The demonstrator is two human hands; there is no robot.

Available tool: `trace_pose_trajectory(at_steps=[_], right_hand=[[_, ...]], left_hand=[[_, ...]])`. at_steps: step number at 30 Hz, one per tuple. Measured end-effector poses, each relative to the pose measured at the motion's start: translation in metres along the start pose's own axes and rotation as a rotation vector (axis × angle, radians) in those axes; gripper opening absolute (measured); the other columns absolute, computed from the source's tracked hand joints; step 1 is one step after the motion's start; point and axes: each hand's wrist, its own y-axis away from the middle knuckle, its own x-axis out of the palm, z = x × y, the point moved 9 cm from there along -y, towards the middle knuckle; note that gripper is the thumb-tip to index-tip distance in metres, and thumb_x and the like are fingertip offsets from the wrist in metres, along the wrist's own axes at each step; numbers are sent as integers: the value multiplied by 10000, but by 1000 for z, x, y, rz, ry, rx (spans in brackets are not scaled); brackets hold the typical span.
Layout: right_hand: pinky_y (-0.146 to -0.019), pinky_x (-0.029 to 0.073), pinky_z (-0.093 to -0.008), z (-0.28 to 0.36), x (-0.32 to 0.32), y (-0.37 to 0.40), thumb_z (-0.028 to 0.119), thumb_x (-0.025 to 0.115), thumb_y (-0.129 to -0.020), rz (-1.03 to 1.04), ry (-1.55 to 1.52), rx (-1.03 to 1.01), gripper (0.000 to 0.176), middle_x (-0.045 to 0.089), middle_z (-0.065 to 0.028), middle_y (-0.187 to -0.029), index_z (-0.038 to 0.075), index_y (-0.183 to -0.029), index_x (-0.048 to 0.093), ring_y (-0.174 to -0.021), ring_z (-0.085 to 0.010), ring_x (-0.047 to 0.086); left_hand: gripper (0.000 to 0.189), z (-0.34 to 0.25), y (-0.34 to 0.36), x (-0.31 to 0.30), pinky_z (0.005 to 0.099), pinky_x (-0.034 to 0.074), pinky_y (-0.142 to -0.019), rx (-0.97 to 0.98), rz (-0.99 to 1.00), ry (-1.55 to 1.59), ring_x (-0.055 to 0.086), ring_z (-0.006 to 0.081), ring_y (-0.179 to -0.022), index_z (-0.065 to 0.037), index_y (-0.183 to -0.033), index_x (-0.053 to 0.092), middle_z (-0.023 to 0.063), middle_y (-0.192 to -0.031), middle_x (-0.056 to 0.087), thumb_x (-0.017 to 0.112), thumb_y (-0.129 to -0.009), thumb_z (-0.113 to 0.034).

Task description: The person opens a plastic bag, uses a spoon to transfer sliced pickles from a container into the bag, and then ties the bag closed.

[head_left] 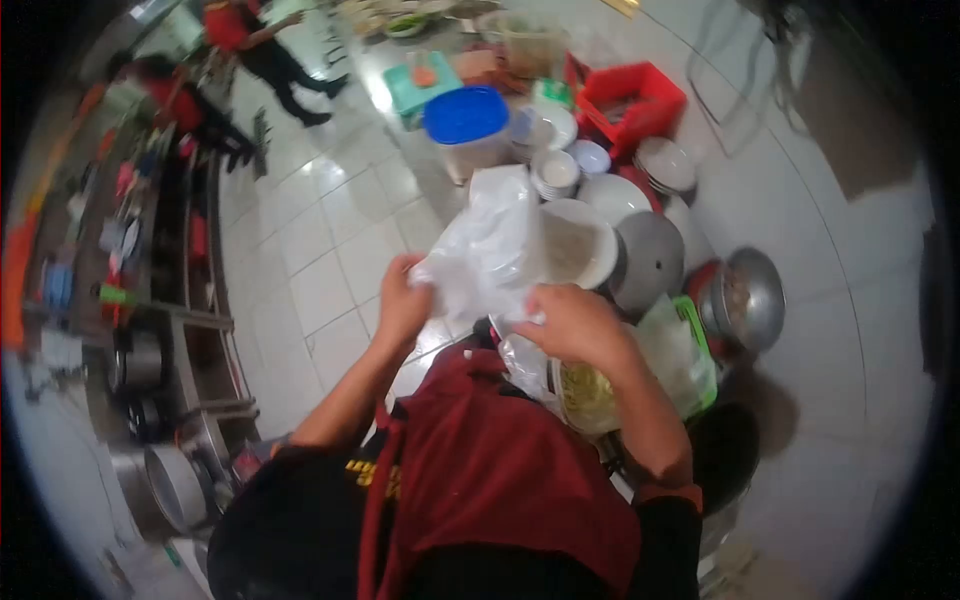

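I see both hands up in front of the maroon apron (500, 470), holding a crumpled translucent white plastic bag (490, 240) between them. Left hand (402, 302) has its fingers closed on the bag's left edge. Right hand (575, 325) has its fingers curled shut on the lower right part. The bag hangs above the white tiled floor (320, 260), over a round bowl of pale yellow shredded food (587, 398), possibly cabbage, too blurry to be sure. Just right of the bowl is a green plastic basket (708, 375) with clear plastic in it. Beyond the bag: a white plate (600, 250), a grey metal lid (650, 262), a steel pot (752, 295), stacked white bowls (557, 172), a blue-lidded clear tub (467, 118), a red plastic crate (632, 98). Other people in red tops (228, 25) are far off, top left
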Motion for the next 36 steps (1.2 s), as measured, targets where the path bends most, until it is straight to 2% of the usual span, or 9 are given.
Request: trace_pose_trajectory(at_steps=[3, 4, 7, 14, 16, 19, 23, 30, 36], right_hand=[[-727, 507, -441, 8, -15, 14, 384, 677, -829, -193, -306, -25, 351, 674, -191, -831, 35, -863, 659, -790, -372, 656], [-699, 503, -434, 15, -12, 18, 382, 699, -815, -201, -407, -42, 353, 672, -182, -807, 33, -845, 658, -763, -366, 653], [-621, 472, -372, 17, -17, 16, 334, 706, -834, -229, -476, -70, 318, 623, -127, -718, 27, -801, 629, -661, -269, 598], [-592, 448, -289, -44, -22, 44, 244, 662, -902, -528, -882, -76, 292, 546, -62, -644, -8, -803, 553, -599, -129, 501], [-619, 475, -305, -59, -16, 55, 239, 657, -898, -657, -796, -32, 258, 582, -74, -698, 3, -892, 554, -612, -161, 543], [-644, 500, -338, -68, -30, 95, 250, 668, -880, -847, -590, 127, 267, 635, -123, -771, 9, -933, 566, -681, -225, 627], [-722, 517, -423, -115, 28, 121, 247, 661, -865, -227, -320, 588, 287, 671, -182, -863, 5, -991, 570, -844, -356, 657], [-698, 521, -459, -95, 32, 102, 290, 647, -867, -786, -192, 330, 288, 650, -163, -930, 51, -1016, 587, -829, -367, 650], [-636, 532, -461, -103, 38, 81, 258, 625, -878, -607, 33, 367, 254, 640, -138, -882, 42, -1005, 582, -796, -358, 656]], left_hand=[[304, 16, 7, -24, 361, 475, -881, -117, -22, 591, 573, 200, -1005, -16, -1196, 536, 96, -1128, 592, 419, -1020, -235], [251, 18, -2, -45, 316, 493, -855, -116, 114, 788, 600, 186, -966, -17, -1217, 500, 85, -1070, 613, 493, -972, -66], [341, -131, 30, -33, 311, 489, -813, 354, -30, 528, 593, 158, -913, -22, -1264, 471, 85, -1024, 612, 500, -925, 9], [319, -101, 54, 22, 204, 473, -645, 676, 182, -260, 565, 71, -754, 35, -1222, 493, 46, -926, 605, 511, -905, 2], [175, -76, 37, 17, 215, 440, -579, 177, 172, -250, 543, 63, -704, 38, -1056, 577, 17, -807, 598, 564, -919, -69], [159, -94, 19, -5, 273, 431, -560, 198, 99, -35, 543, 115, -656, 13, -923, 620, 5, -742, 598, 610, -921, -146], [219, -55, 20, 14, 276, 397, -535, 123, 136, -434, 506, 102, -581, 12, -876, 634, 12, -682, 589, 642, -903, -205], [333, -5, 56, 120, 303, 400, -455, -117, 511, -419, 516, 110, -478, 11, -688, 629, 40, -564, 583, 651, -897, -247], [380, 10, 68, 149, 298, 411, -481, -169, 711, -400, 526, 112, -501, 5, -672, 622, 38, -560, 580, 630, -922, -281]])
